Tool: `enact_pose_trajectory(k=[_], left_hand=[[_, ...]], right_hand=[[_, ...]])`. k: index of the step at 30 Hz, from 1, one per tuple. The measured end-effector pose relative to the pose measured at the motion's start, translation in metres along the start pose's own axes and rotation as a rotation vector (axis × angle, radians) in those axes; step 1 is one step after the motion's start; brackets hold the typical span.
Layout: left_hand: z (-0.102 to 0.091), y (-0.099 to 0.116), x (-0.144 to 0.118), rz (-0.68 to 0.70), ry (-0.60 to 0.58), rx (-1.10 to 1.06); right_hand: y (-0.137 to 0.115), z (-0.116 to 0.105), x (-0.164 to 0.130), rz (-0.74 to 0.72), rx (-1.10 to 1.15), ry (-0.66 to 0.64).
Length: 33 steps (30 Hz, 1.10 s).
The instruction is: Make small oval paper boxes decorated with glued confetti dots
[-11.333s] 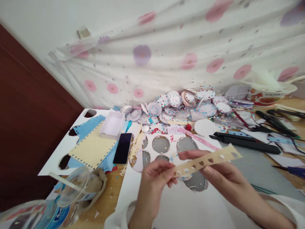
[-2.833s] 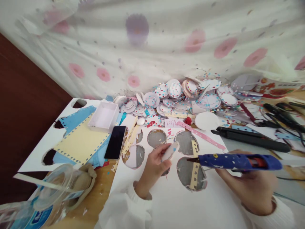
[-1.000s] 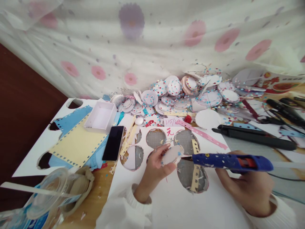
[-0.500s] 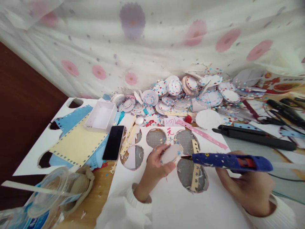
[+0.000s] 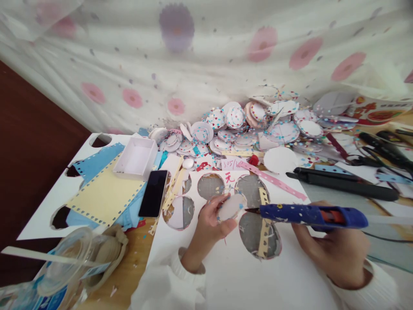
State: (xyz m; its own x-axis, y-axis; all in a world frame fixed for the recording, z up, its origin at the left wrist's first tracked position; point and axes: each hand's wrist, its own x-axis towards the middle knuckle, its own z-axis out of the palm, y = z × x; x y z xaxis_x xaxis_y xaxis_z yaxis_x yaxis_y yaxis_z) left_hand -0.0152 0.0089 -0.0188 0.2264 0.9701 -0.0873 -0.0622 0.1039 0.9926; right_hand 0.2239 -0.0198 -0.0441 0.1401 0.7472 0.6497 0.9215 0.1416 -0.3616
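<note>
One blue glue gun [image 5: 309, 215], one black phone [image 5: 153, 199], one white box [image 5: 135, 158], one yellow perforated sheet [image 5: 105, 196], two hands, one heaped pile of speckled paper discs [image 5: 245, 129], too many to count.

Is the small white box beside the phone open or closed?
Open. The white box has no lid on it; its pale inside floor shows, beside the phone.

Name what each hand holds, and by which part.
Left hand pinches a round paper disc at its near edge. Right hand grips the blue glue gun by its handle.
</note>
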Motion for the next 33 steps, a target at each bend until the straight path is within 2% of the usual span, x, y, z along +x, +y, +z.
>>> enact_pose_trajectory(k=[6, 12, 18, 24, 33], left_hand=[[-0.0004, -0.002, 0.0012, -0.002, -0.001, -0.002], [-0.0008, -0.0021, 0.0, 0.027, 0.022, -0.027], [-0.002, 0.0004, -0.0002, 0.057, 0.021, 0.018], [-0.0024, 0.0045, -0.0008, 0.066, 0.011, 0.057], [-0.0035, 0.0067, -0.0023, 0.079, -0.015, 0.152]], right_hand=[[-0.0007, 0.0017, -0.0032, 0.023, -0.005, 0.024], [-0.0051, -0.0002, -0.0019, 0.111, -0.009, 0.001], [0.0017, -0.0001, 0.0014, -0.047, -0.024, 0.028], [0.0001, 0.0005, -0.0003, 0.047, -0.054, 0.018], [-0.001, -0.0016, 0.0062, -0.024, -0.071, 0.034]])
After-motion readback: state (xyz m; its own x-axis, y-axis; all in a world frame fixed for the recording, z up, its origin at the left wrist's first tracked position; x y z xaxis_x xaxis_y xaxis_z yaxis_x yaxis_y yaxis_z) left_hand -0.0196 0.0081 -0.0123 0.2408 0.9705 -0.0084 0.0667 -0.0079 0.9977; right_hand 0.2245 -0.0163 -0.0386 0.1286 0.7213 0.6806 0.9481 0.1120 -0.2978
